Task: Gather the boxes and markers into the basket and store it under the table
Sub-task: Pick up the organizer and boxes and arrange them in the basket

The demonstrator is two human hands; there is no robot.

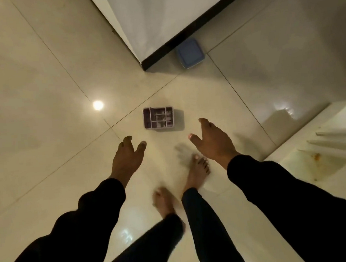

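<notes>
A small pinkish basket (pixel 158 119) with white dividers sits on the tiled floor, with small items inside that are too small to identify. My left hand (pixel 127 157) reaches down toward it from the lower left, fingers apart, holding nothing. My right hand (pixel 212 140) is stretched out to the basket's lower right, also spread and empty. Both hands are well short of the basket. The white table (pixel 157 20) with a dark edge stands beyond the basket at the top.
A blue lidded box (pixel 191 53) lies on the floor, partly under the table's corner. My bare feet (pixel 197 171) stand just behind the hands. A white surface (pixel 326 147) with white sticks and an orange stain is at the right.
</notes>
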